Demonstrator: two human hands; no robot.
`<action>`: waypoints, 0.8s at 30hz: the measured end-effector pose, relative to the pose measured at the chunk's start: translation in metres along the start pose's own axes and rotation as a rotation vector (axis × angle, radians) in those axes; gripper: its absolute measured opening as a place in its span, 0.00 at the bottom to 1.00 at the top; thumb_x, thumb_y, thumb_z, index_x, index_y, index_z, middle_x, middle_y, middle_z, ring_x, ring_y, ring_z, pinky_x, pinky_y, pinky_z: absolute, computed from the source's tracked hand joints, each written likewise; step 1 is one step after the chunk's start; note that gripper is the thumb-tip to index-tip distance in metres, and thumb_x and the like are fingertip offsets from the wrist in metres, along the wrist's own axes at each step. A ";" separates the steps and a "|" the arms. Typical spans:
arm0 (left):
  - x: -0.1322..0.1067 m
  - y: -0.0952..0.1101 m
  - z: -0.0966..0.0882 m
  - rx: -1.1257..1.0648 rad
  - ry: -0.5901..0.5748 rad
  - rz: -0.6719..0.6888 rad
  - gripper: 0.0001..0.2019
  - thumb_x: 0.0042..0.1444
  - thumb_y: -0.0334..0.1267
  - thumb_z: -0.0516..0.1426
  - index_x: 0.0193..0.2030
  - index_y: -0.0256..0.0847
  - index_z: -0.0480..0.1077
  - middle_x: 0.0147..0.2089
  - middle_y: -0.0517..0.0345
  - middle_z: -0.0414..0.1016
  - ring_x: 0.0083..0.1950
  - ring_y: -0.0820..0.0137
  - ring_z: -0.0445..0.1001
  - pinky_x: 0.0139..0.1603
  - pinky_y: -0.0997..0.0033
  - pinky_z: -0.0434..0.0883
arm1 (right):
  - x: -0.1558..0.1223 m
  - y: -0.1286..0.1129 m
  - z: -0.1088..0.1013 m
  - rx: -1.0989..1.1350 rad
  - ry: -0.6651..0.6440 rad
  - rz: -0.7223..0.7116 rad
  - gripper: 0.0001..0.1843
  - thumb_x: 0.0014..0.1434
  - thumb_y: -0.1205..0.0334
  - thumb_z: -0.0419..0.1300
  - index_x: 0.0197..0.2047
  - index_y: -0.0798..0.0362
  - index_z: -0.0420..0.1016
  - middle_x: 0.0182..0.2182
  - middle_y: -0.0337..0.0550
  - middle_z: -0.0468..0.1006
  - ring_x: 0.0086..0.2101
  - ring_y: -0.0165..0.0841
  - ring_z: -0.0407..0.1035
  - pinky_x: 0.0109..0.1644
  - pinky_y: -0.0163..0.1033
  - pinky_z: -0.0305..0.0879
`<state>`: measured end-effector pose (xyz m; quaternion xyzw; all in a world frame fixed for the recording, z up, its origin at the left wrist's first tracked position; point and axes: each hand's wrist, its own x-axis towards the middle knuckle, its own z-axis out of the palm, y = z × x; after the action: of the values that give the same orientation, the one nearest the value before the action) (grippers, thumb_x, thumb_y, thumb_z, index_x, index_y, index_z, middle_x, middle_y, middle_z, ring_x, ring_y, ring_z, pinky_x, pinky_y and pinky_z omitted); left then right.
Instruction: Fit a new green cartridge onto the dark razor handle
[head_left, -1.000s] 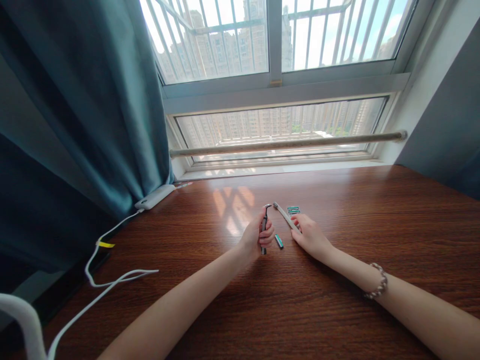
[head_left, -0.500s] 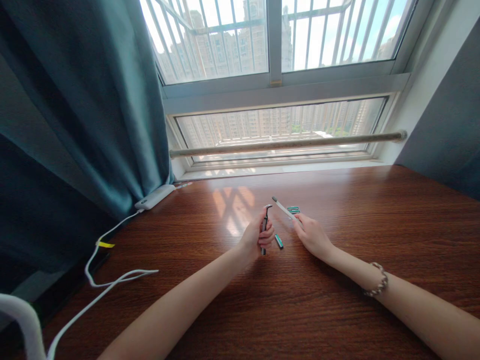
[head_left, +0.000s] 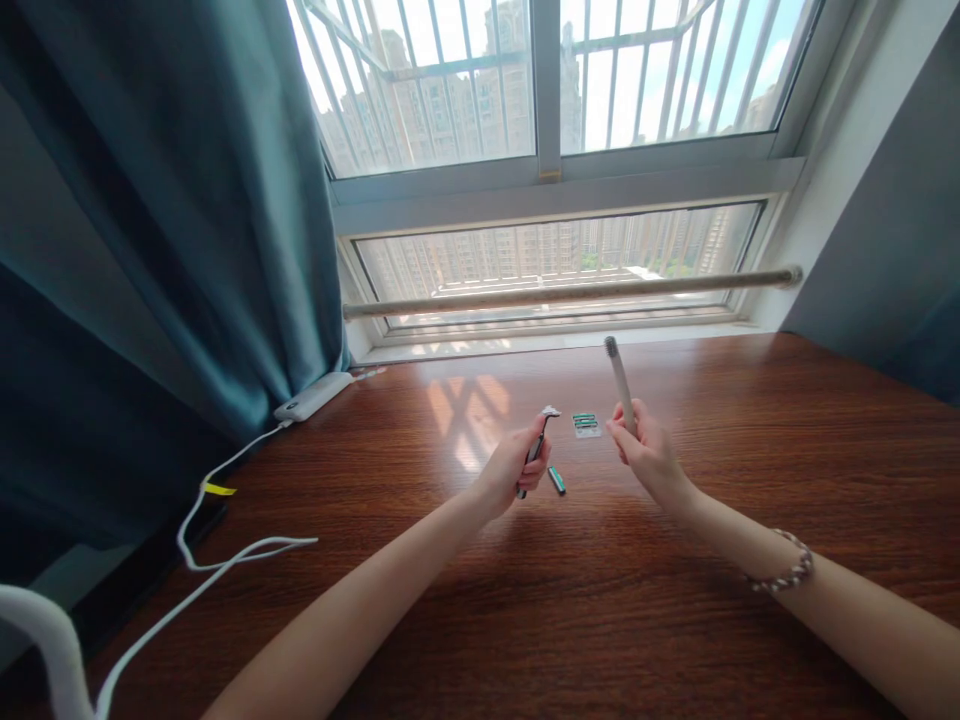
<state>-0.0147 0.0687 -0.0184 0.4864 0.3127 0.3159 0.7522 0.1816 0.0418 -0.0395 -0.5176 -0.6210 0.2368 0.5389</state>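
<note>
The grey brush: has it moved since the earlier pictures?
Yes. The grey brush has swung right and up: its head, earlier below the window's middle post, is now right of it, nearer the rail.

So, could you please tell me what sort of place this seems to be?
Probably a room in a high-rise home: a barred window facing tower blocks, a blue curtain and a wood-grain table.

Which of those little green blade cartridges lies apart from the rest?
The loose cartridge on the table, just beside the left hand; the other cartridges sit together in the pale tray.
</note>
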 end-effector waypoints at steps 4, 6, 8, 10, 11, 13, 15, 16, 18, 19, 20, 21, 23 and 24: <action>-0.009 0.006 0.004 0.115 -0.028 0.065 0.21 0.52 0.55 0.48 0.24 0.36 0.62 0.13 0.69 0.47 0.13 0.83 0.43 0.13 0.81 0.40 | -0.024 -0.006 -0.018 -0.106 -0.073 -0.059 0.15 0.60 0.52 0.45 0.33 0.54 0.62 0.17 0.32 0.53 0.18 0.24 0.50 0.22 0.30 0.47; -0.018 0.006 0.006 0.158 -0.032 0.084 0.19 0.53 0.53 0.49 0.28 0.36 0.64 0.14 0.69 0.49 0.13 0.84 0.44 0.13 0.81 0.41 | -0.035 -0.004 -0.024 -0.156 -0.104 -0.100 0.15 0.62 0.54 0.42 0.34 0.54 0.63 0.16 0.32 0.52 0.18 0.24 0.50 0.23 0.31 0.48; -0.026 0.002 0.007 0.182 -0.021 0.100 0.17 0.53 0.51 0.50 0.31 0.36 0.65 0.16 0.68 0.52 0.14 0.84 0.45 0.13 0.81 0.42 | -0.043 -0.001 -0.027 -0.231 -0.127 -0.162 0.15 0.62 0.56 0.42 0.35 0.54 0.65 0.17 0.34 0.55 0.19 0.25 0.53 0.25 0.31 0.51; -0.033 -0.003 0.008 0.185 -0.014 0.101 0.16 0.54 0.49 0.50 0.33 0.36 0.65 0.17 0.67 0.53 0.14 0.84 0.45 0.13 0.81 0.42 | -0.046 0.001 -0.027 -0.293 -0.148 -0.220 0.14 0.62 0.57 0.43 0.38 0.54 0.66 0.20 0.36 0.62 0.22 0.26 0.59 0.28 0.31 0.54; -0.035 -0.006 0.008 0.170 -0.018 0.098 0.16 0.54 0.49 0.50 0.33 0.36 0.65 0.17 0.67 0.53 0.13 0.84 0.46 0.13 0.81 0.43 | -0.047 0.002 -0.026 -0.302 -0.157 -0.240 0.14 0.62 0.58 0.43 0.40 0.54 0.66 0.23 0.38 0.65 0.24 0.27 0.61 0.30 0.32 0.56; -0.038 -0.011 0.007 0.101 -0.037 0.081 0.16 0.55 0.49 0.49 0.33 0.36 0.65 0.17 0.67 0.53 0.13 0.83 0.46 0.13 0.81 0.43 | -0.047 0.003 -0.025 -0.292 -0.159 -0.260 0.14 0.62 0.59 0.43 0.44 0.53 0.66 0.30 0.42 0.70 0.31 0.29 0.65 0.35 0.32 0.59; -0.038 -0.013 0.007 0.021 -0.062 0.058 0.17 0.55 0.49 0.48 0.33 0.36 0.65 0.17 0.67 0.53 0.13 0.83 0.47 0.13 0.80 0.43 | -0.047 0.004 -0.024 -0.298 -0.155 -0.267 0.15 0.62 0.59 0.42 0.46 0.53 0.65 0.35 0.44 0.71 0.36 0.31 0.66 0.39 0.33 0.61; -0.038 -0.014 0.007 -0.006 -0.072 0.045 0.17 0.55 0.50 0.47 0.33 0.36 0.65 0.16 0.67 0.52 0.13 0.83 0.47 0.13 0.80 0.43 | -0.048 0.004 -0.024 -0.316 -0.152 -0.272 0.16 0.62 0.59 0.42 0.47 0.52 0.65 0.37 0.45 0.71 0.38 0.32 0.67 0.40 0.34 0.62; -0.037 -0.015 0.007 -0.015 -0.078 0.032 0.18 0.56 0.50 0.47 0.33 0.36 0.65 0.16 0.67 0.51 0.13 0.83 0.46 0.13 0.80 0.42 | -0.050 0.005 -0.025 -0.368 -0.144 -0.287 0.17 0.62 0.59 0.41 0.49 0.52 0.64 0.38 0.46 0.71 0.38 0.33 0.67 0.42 0.35 0.62; -0.037 -0.016 0.006 0.003 -0.074 0.036 0.18 0.56 0.50 0.47 0.33 0.35 0.66 0.16 0.68 0.50 0.13 0.83 0.46 0.13 0.80 0.42 | -0.051 0.005 -0.025 -0.392 -0.140 -0.297 0.17 0.62 0.59 0.41 0.49 0.52 0.64 0.38 0.46 0.71 0.38 0.33 0.67 0.42 0.35 0.62; -0.036 -0.016 0.006 0.036 -0.065 0.047 0.19 0.55 0.50 0.47 0.33 0.35 0.66 0.16 0.68 0.49 0.13 0.83 0.45 0.13 0.80 0.41 | -0.052 0.004 -0.025 -0.410 -0.138 -0.307 0.18 0.62 0.60 0.41 0.50 0.51 0.64 0.38 0.46 0.71 0.38 0.33 0.67 0.42 0.35 0.62; -0.036 -0.016 0.005 0.084 -0.052 0.064 0.19 0.55 0.51 0.47 0.33 0.35 0.66 0.16 0.68 0.49 0.14 0.83 0.45 0.13 0.80 0.41 | -0.053 0.004 -0.026 -0.423 -0.137 -0.313 0.18 0.62 0.60 0.40 0.51 0.51 0.63 0.38 0.45 0.71 0.39 0.33 0.67 0.42 0.35 0.62; -0.035 -0.016 0.003 0.197 -0.029 0.106 0.19 0.54 0.52 0.49 0.32 0.35 0.67 0.15 0.68 0.48 0.14 0.82 0.45 0.14 0.80 0.42 | -0.054 0.002 -0.026 -0.442 -0.155 -0.323 0.18 0.63 0.61 0.41 0.52 0.50 0.63 0.38 0.45 0.71 0.39 0.32 0.66 0.42 0.35 0.62; -0.034 -0.015 0.002 0.247 -0.020 0.126 0.19 0.54 0.52 0.49 0.32 0.35 0.67 0.15 0.68 0.48 0.15 0.81 0.45 0.14 0.79 0.42 | -0.054 0.002 -0.025 -0.452 -0.168 -0.326 0.18 0.62 0.61 0.41 0.52 0.50 0.63 0.39 0.44 0.71 0.39 0.32 0.66 0.42 0.35 0.61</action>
<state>-0.0311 0.0359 -0.0263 0.5970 0.3105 0.3167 0.6685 0.1992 -0.0130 -0.0566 -0.4966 -0.7753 0.0449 0.3877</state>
